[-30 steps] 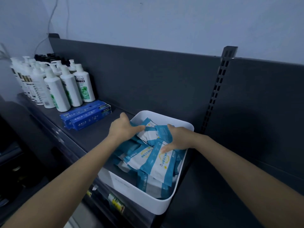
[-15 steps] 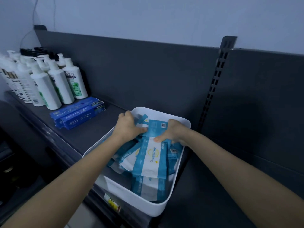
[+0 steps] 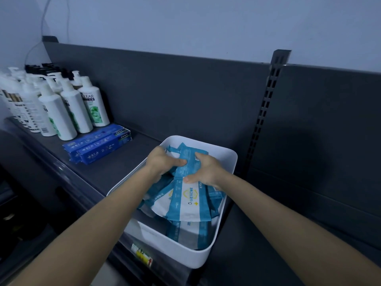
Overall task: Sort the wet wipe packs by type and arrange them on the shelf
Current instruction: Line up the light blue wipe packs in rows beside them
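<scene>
A white plastic bin (image 3: 232, 159) sits on the dark shelf (image 3: 115, 168) and holds several blue-and-white wet wipe packs (image 3: 189, 205). Both hands are inside the bin at its far end. My left hand (image 3: 161, 163) grips a bunch of packs from the left, thumb pressed across a blue pack (image 3: 188, 159). My right hand (image 3: 207, 172) grips the same bunch from the right, thumb on a pack's top edge. More packs lie loose below, partly hidden under the top ones.
White pump bottles (image 3: 61, 112) stand in rows at the shelf's left end. Two blue boxes (image 3: 99, 146) lie in front of them. A slotted upright (image 3: 266, 108) divides the dark back panel. Bare shelf lies to the right of the bin (image 3: 268, 234).
Both hands have closed in together on the packs at the bin's far end, bunching them between the palms. The camera view shifted slightly.
</scene>
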Demonstrator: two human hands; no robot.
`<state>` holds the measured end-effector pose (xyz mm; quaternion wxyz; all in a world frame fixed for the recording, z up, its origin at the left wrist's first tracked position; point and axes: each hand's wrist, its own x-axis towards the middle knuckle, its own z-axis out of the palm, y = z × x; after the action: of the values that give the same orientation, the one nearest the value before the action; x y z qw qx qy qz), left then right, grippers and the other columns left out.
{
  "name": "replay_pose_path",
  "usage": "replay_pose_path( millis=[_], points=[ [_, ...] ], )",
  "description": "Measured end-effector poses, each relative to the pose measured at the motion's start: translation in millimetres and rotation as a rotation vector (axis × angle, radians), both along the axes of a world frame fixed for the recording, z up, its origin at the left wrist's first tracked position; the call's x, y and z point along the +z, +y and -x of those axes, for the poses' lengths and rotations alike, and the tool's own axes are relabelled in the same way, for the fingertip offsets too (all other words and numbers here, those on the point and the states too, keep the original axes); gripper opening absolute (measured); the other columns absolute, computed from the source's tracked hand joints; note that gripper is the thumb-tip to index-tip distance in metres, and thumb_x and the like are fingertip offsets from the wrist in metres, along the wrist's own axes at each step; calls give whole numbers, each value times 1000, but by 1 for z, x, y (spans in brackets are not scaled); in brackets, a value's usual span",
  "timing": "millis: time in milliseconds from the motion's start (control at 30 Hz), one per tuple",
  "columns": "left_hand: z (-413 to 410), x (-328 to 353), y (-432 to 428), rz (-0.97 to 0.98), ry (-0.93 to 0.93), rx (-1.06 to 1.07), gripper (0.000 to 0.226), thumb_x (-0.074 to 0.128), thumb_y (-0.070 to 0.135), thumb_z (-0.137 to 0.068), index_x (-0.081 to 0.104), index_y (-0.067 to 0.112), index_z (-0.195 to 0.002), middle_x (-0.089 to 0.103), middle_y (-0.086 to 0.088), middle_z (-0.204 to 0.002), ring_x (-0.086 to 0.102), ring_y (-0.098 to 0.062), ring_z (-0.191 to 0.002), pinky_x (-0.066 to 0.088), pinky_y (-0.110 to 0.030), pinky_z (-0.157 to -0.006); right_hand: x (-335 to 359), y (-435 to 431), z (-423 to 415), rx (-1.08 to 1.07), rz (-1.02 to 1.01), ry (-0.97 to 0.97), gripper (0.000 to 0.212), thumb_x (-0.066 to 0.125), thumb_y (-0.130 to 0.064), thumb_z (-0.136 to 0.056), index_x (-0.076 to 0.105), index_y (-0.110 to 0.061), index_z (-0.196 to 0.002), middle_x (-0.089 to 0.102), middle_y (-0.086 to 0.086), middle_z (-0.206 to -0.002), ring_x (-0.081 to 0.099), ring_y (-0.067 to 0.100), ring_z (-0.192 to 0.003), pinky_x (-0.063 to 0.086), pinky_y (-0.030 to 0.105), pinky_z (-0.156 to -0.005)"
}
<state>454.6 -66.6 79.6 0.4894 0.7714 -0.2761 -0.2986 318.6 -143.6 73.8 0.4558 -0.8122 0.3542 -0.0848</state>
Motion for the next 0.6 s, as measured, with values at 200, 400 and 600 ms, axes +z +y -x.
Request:
replay_pose_path(
  millis=[200, 400, 600],
  points=[
    [-4, 4, 6, 11, 270, 14, 27, 83, -3, -65, 68, 1, -87, 74, -14, -89, 71, -26, -78, 57, -33, -67, 0, 4, 7, 6, 65, -34, 76, 79, -23, -73, 43, -23, -139, 62, -5, -123, 61, 14, -106, 52, 30, -92],
    [17, 3, -2, 137, 224, -80, 31, 73, -9, -68, 67, 7, -95, 74, -12, -94, 72, -29, -85, 58, -46, -80, 4, 2, 19, -26, -1, -86, 76, 77, -13, -71, 42, -28, -136, 61, -5, -116, 62, 17, -103, 54, 37, -91],
    [14, 0, 4, 263, 116, 96, 32, 76, 0, -70, 60, 8, -97, 71, -11, -92, 70, -25, -79, 60, -40, -69, 8, -1, 23, 47, 95, -64, 76, 80, -24, -70, 44, -19, -136, 63, 2, -119, 62, 20, -106, 52, 42, -94]
  ],
)
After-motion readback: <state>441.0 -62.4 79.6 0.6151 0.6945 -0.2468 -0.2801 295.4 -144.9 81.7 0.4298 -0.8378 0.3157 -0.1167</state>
